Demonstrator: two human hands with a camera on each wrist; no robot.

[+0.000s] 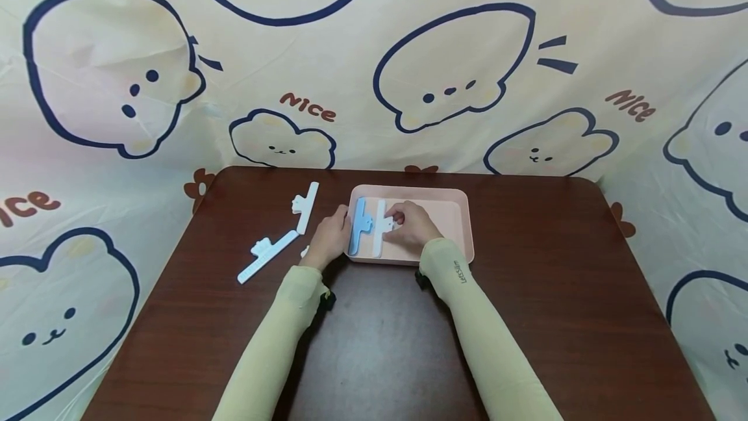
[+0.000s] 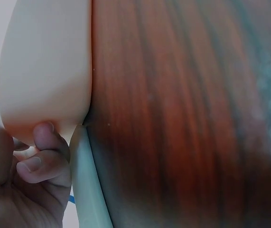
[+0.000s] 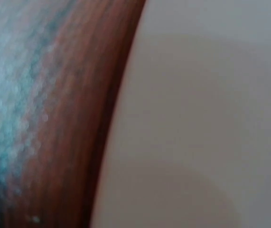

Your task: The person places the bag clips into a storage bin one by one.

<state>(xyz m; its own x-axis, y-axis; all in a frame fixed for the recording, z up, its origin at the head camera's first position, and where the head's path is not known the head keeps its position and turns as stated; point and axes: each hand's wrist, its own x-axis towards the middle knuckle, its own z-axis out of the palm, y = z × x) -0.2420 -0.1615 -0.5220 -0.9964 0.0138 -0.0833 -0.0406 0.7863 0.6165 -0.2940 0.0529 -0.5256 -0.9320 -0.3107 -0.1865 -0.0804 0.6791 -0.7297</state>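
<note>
In the head view, a pale pink tray [image 1: 456, 226] lies on the table with a blue bag clip [image 1: 358, 229] and a white bag clip [image 1: 380, 232] side by side in its left part. My right hand [image 1: 411, 225] pinches the white clip by its tab. At the tray's left end my left hand [image 1: 332, 239] grips the rim; the left wrist view shows its curled fingers [image 2: 50, 164] against the tray's wall [image 2: 50, 61]. Only table and blurred tray surface [image 3: 197, 118] fill the right wrist view, with the right hand out of it.
Left of the tray, a pale bag clip [image 1: 306, 206] and a light blue one [image 1: 267, 256] lie end to end on the brown table [image 1: 555, 291]. Another pale piece [image 1: 304, 251] peeks out beside the left hand. A patterned cloth [image 1: 350, 83] hangs behind the table.
</note>
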